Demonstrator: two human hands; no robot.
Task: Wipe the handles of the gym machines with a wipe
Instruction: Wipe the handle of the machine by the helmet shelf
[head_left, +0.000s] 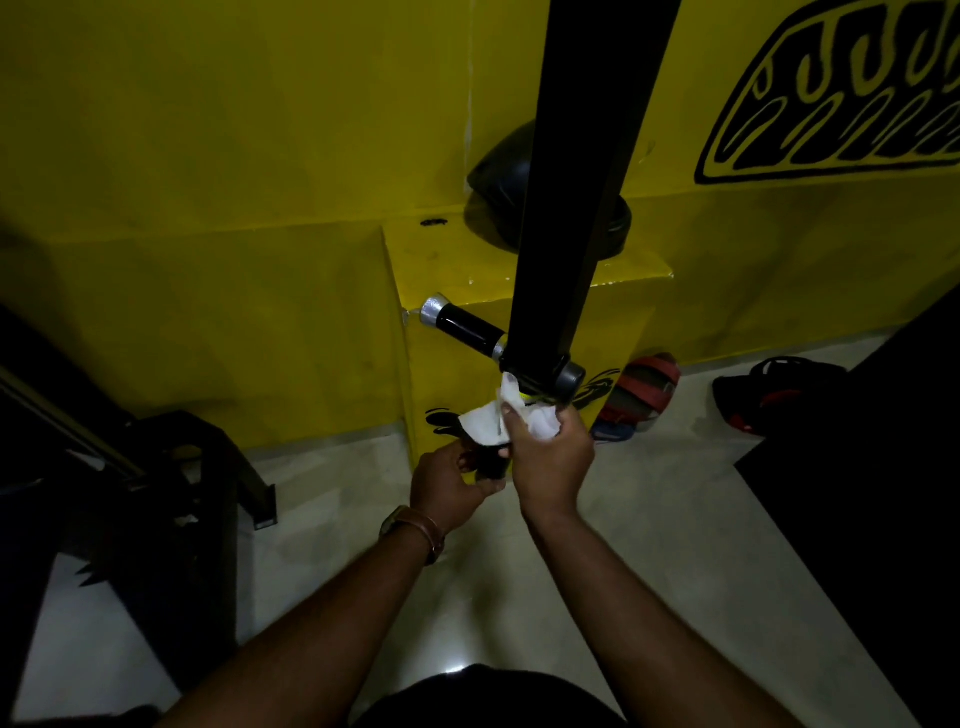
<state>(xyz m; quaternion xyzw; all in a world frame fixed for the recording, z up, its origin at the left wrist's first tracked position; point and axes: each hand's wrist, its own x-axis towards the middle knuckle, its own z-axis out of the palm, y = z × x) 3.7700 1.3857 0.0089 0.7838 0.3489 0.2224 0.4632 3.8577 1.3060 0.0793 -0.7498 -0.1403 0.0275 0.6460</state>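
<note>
A crumpled white paper wipe (511, 418) sits just below the grey end cap of the black machine arm (582, 182), which drops from the top of the view to the middle. The right hand (550, 457) reaches forward with its fingers curled around the wipe, clamping it, the thumb laid over the paper. To the left and slightly nearer, the left hand (449, 480) has its fingers curled round a dark handle end (491, 465) under the wipe's left flap (too dark to make out well). A brown leather wrist strap (415, 530) circles the left wrist.

From the arm's lower end a black cylindrical handle with silver end caps (462, 325) sticks out to the far left, bare.

Behind stands a yellow painted wall (234, 130) with a stepped yellow ledge (519, 270) and a black painted emblem (841, 93) at far right, cut off by the edge. A black helmet (498, 187) rests on the ledge, partly hidden by the arm. The floor is pale glossy tile (649, 519). A red and blue sandal (639, 395) leans at the wall's foot, and a black and red shoe (769, 395) lies farther right. A dark machine frame (156, 467) fills the left side, lost in shadow.
</note>
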